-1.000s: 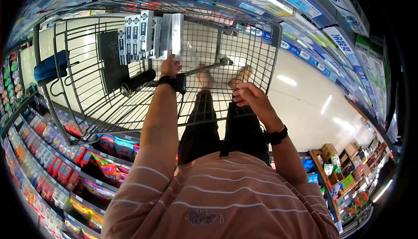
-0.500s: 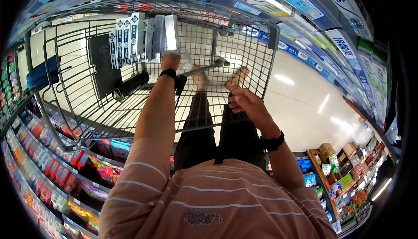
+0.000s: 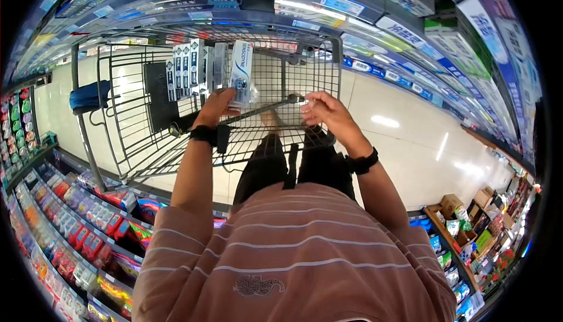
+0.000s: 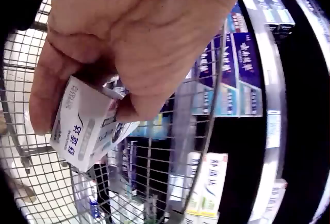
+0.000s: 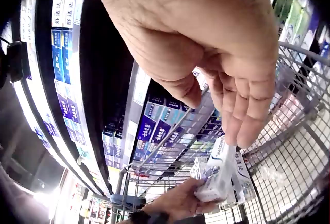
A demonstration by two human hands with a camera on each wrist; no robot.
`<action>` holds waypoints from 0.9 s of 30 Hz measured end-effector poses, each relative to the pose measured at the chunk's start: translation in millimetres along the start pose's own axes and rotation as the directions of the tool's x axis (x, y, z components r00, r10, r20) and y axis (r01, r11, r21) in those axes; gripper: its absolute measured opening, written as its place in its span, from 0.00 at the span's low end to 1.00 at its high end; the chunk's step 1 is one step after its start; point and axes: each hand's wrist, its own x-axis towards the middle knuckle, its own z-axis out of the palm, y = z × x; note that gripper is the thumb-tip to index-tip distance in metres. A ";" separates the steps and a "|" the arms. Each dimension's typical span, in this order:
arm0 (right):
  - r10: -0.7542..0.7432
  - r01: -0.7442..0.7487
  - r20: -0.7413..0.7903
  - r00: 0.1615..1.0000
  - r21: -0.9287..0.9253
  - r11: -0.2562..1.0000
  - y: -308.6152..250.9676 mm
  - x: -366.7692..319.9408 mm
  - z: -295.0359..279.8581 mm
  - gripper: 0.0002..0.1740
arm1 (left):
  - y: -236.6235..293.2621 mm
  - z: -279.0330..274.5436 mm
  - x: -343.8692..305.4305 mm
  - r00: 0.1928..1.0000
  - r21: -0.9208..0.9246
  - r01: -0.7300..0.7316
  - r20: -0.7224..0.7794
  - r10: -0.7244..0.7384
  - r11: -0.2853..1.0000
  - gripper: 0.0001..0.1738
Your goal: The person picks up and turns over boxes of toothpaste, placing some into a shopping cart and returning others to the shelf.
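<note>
Right hand [image 5: 206, 38], fingers relaxed downward; below its fingertips, toothpaste box [image 5: 224, 175] gripped by left hand [image 5: 176, 203]; wire cart [image 5: 304, 126] behind.

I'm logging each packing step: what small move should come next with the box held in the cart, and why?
Probably stand the toothpaste box against the row of boxes and release it: the left hand pinches it upright inside the cart, right beside that row, and the right hand hangs open, holding nothing.
</note>
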 end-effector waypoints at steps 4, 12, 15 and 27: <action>-0.102 0.103 -0.005 0.995 0.015 0.995 -26.6 -9.1 -3.0 0.21 | 15.5 -19.2 -59.6 0.989 0.031 -0.107 0.108 0.103 0.994 0.42; -0.347 0.350 -0.053 0.936 0.077 0.934 -91.1 -27.6 16.8 0.30 | 80.6 3.4 -171.3 0.958 0.093 -0.266 0.133 0.253 0.959 0.38; -0.426 0.432 -0.072 0.902 0.167 0.886 -111.9 -35.7 19.1 0.36 | 107.5 15.1 -191.0 0.898 0.160 -0.397 0.272 0.347 0.904 0.35; -0.511 0.510 -0.055 0.858 0.211 0.834 -130.4 -63.5 8.8 0.24 | 132.2 27.4 -186.5 0.841 0.163 -0.516 0.284 0.461 0.841 0.33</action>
